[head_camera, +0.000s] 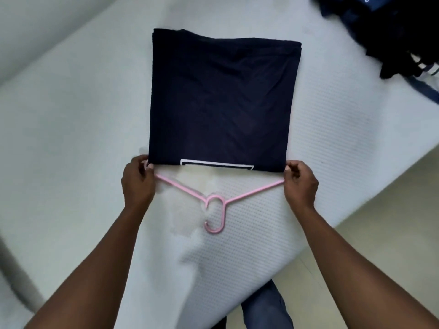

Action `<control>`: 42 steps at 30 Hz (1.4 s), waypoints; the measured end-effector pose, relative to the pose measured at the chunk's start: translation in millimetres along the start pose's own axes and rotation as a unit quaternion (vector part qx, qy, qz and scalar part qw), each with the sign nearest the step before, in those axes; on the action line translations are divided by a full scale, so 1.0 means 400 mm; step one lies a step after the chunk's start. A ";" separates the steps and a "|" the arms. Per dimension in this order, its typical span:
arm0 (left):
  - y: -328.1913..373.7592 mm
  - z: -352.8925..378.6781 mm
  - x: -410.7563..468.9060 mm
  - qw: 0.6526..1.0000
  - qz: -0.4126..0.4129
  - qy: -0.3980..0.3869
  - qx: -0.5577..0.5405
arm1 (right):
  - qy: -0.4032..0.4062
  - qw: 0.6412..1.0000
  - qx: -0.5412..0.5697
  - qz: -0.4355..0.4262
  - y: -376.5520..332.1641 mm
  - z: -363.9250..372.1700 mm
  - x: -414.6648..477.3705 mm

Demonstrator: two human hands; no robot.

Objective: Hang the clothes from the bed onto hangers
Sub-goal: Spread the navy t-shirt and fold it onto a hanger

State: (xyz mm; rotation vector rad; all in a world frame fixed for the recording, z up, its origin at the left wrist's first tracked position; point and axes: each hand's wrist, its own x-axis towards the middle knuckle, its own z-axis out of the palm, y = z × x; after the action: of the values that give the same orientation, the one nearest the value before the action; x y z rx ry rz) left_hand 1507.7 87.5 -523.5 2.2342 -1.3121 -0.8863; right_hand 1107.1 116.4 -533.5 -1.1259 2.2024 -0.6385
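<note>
Navy garment lies flat and folded into a rough square on the white bed, toward the middle of the mattress and a little back from the near corner where I stand. Its near edge carries a white rectangular print (only a strip of it shows, cut off by the fold). A pink hanger lies on the bed just in front of that edge, its two sloping arms running up and out until they disappear under the garment's near corners, its hook pointing back toward me and resting on the textured cover. My left hand is at the garment's near left corner, fingers curled and pinching the cloth right where the hanger's left end meets it. My right hand does the same at the near right corner, thumb and fingers closed on the fabric at the hanger's right end. Whether the hanger's tips are also inside my pinch I cannot tell, since my fingers cover them. A pile of dark clothes sits at the bed's far right edge, well apart from the garment. Pale floor shows past the right edge, and my blue-grey trouser leg shows below the near corner.
</note>
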 end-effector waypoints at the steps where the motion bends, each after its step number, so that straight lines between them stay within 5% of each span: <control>1: 0.002 0.001 0.013 1.000 -0.010 -0.001 -0.004 | 0.007 1.000 -0.003 -0.001 0.003 0.001 0.007; 7: 0.008 -0.015 -0.005 0.998 0.000 -0.025 0.051 | 0.031 0.998 -0.046 0.010 -0.003 -0.012 -0.026; 10: 0.008 -0.027 -0.106 0.999 -0.030 -0.033 -0.010 | 0.039 0.989 -0.126 -0.070 -0.035 -0.015 -0.143; 14: -0.030 -0.017 -0.266 0.998 -0.038 -0.058 0.004 | -0.206 0.940 -0.175 -0.207 -0.071 0.042 -0.327; 16: -0.050 -0.010 -0.329 0.996 -0.034 -0.077 0.019 | -0.313 0.899 -0.226 -0.207 -0.081 0.082 -0.410; 18: -0.066 -0.003 -0.380 0.994 -0.030 -0.099 0.034 | -0.336 0.892 -0.250 -0.168 -0.088 0.115 -0.478; 27: 0.009 -0.117 -0.402 0.970 0.023 -0.212 0.114 | -0.224 0.926 -0.257 -0.161 -0.204 0.105 -0.578; 35: 0.350 -0.436 -0.437 0.978 0.140 -0.113 0.102 | -0.015 0.934 -0.237 -0.268 -0.555 -0.219 -0.553; 42: 0.703 -0.729 -0.551 0.959 0.280 -0.010 0.047 | 0.063 0.904 -0.295 -0.303 -0.906 -0.645 -0.551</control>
State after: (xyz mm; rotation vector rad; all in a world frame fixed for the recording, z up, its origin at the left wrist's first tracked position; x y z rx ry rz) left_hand 1456.1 152.8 -69.6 1.7565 -1.8929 -0.6416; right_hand 1239.0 147.5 -55.7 -2.1853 2.2040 -0.2718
